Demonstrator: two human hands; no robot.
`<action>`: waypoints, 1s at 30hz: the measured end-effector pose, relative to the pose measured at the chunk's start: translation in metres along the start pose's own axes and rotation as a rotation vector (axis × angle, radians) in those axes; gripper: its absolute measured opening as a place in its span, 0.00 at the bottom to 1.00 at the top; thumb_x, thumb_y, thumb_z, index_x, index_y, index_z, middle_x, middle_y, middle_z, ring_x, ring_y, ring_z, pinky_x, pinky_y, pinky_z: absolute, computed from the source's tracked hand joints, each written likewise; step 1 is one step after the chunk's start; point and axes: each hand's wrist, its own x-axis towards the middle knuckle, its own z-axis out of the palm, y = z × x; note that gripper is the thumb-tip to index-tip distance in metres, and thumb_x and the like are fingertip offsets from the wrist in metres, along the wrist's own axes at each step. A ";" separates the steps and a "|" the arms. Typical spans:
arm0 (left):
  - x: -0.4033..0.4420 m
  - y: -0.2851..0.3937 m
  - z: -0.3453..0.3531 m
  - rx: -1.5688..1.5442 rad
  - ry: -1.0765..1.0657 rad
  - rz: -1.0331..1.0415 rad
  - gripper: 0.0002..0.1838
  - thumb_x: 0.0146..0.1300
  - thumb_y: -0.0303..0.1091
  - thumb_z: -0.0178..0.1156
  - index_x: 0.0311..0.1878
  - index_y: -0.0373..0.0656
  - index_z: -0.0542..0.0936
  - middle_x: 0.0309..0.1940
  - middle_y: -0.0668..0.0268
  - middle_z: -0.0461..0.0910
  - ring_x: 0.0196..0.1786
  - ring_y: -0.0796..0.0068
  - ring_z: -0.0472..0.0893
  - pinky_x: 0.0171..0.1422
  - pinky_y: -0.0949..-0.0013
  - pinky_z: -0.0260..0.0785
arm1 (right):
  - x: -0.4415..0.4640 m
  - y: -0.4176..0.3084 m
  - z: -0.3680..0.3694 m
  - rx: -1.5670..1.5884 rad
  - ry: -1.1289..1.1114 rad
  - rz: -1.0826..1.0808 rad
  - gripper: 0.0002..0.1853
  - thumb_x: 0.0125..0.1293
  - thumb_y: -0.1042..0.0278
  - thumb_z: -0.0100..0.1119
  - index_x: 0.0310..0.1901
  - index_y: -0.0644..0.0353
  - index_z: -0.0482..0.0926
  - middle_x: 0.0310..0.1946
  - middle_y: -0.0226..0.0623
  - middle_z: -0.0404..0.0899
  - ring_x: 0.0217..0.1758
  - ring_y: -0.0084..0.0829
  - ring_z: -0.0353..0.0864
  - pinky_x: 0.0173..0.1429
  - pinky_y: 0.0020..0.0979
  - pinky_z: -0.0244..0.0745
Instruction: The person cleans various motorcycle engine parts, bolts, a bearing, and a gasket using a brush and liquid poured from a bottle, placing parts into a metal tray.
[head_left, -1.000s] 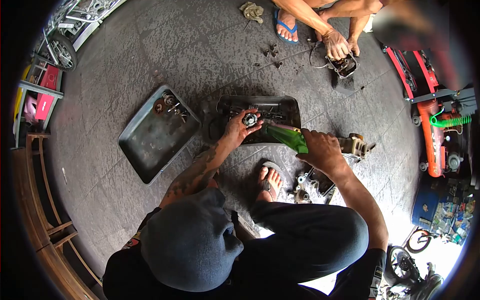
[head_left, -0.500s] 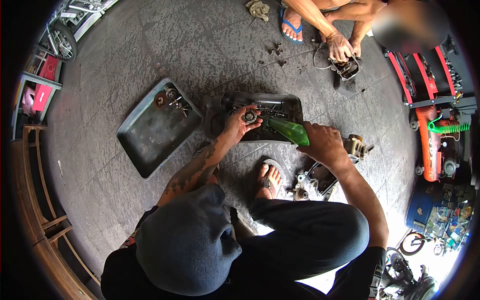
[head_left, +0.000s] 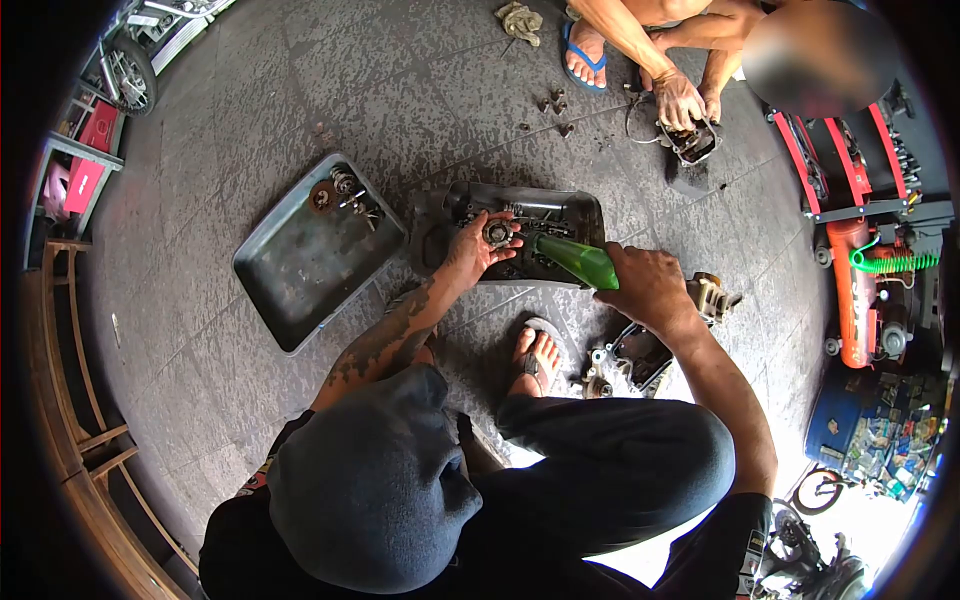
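My left hand holds a round metal part with a dark ring and a hole in its middle, palm turned up over the dark tray. My right hand is wrapped round a green translucent bottle. The bottle lies nearly level, its narrow end pointing at the metal part, a small gap apart from it. Whether liquid comes out, I cannot tell. Small metal parts lie in the tray below, partly hidden by my hands and the bottle.
To the left, a larger tray holds a rusty disc and several metal parts. Engine casings sit on the floor by my right forearm. Across from me, a co-worker's hands work on another casing. A red compressor tank stands at the right.
My left hand has tipped the metal part very slightly and shifted it a little to the left. My right hand and the bottle stay almost still.
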 end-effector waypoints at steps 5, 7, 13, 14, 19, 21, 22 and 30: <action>0.000 0.000 0.001 0.001 -0.004 0.015 0.26 0.73 0.54 0.46 0.58 0.41 0.76 0.50 0.60 0.80 0.49 0.61 0.82 0.55 0.56 0.75 | 0.001 -0.003 -0.005 -0.004 -0.014 -0.004 0.27 0.51 0.52 0.72 0.49 0.56 0.74 0.36 0.42 0.84 0.44 0.45 0.84 0.50 0.44 0.77; 0.000 -0.001 0.002 -0.006 -0.005 0.015 0.26 0.74 0.54 0.46 0.57 0.40 0.76 0.50 0.60 0.80 0.49 0.61 0.82 0.55 0.56 0.75 | 0.001 -0.002 -0.001 -0.011 0.008 -0.014 0.28 0.51 0.52 0.72 0.50 0.56 0.74 0.36 0.42 0.84 0.43 0.45 0.84 0.50 0.43 0.77; -0.005 0.002 0.008 -0.020 0.022 0.036 0.23 0.75 0.49 0.46 0.55 0.38 0.77 0.50 0.60 0.80 0.55 0.63 0.80 0.58 0.54 0.74 | 0.001 -0.011 -0.007 -0.041 -0.038 -0.022 0.28 0.53 0.51 0.71 0.51 0.57 0.74 0.38 0.42 0.83 0.45 0.43 0.85 0.51 0.42 0.77; -0.005 0.002 0.009 -0.033 0.026 0.035 0.23 0.75 0.48 0.46 0.55 0.38 0.77 0.51 0.60 0.80 0.56 0.63 0.79 0.60 0.54 0.72 | 0.001 -0.012 -0.009 -0.051 -0.074 -0.016 0.28 0.54 0.50 0.70 0.50 0.59 0.73 0.39 0.43 0.83 0.46 0.42 0.85 0.53 0.42 0.77; -0.002 0.000 0.002 -0.043 0.007 0.042 0.23 0.75 0.48 0.45 0.54 0.37 0.77 0.52 0.60 0.80 0.57 0.62 0.78 0.67 0.53 0.68 | -0.001 -0.014 -0.007 -0.054 -0.076 -0.038 0.28 0.54 0.50 0.70 0.49 0.59 0.74 0.38 0.43 0.84 0.44 0.42 0.85 0.52 0.42 0.77; -0.002 0.002 0.002 -0.031 -0.001 0.020 0.23 0.76 0.47 0.45 0.54 0.37 0.77 0.52 0.60 0.80 0.57 0.60 0.78 0.68 0.52 0.66 | -0.002 -0.014 -0.008 -0.052 -0.074 -0.043 0.28 0.53 0.50 0.70 0.49 0.59 0.74 0.37 0.42 0.84 0.43 0.43 0.86 0.52 0.42 0.77; -0.002 0.001 0.004 -0.031 -0.001 0.020 0.23 0.76 0.47 0.45 0.54 0.37 0.77 0.52 0.60 0.80 0.57 0.60 0.78 0.68 0.52 0.66 | -0.002 -0.014 -0.007 -0.051 -0.063 -0.051 0.27 0.53 0.50 0.71 0.49 0.59 0.74 0.37 0.42 0.84 0.43 0.42 0.86 0.52 0.42 0.77; -0.004 0.001 0.006 0.004 0.042 0.078 0.19 0.76 0.39 0.42 0.55 0.35 0.76 0.52 0.58 0.78 0.58 0.60 0.77 0.72 0.54 0.65 | -0.003 -0.015 -0.007 -0.065 -0.052 -0.070 0.27 0.53 0.50 0.71 0.47 0.60 0.74 0.36 0.42 0.84 0.42 0.43 0.86 0.49 0.42 0.78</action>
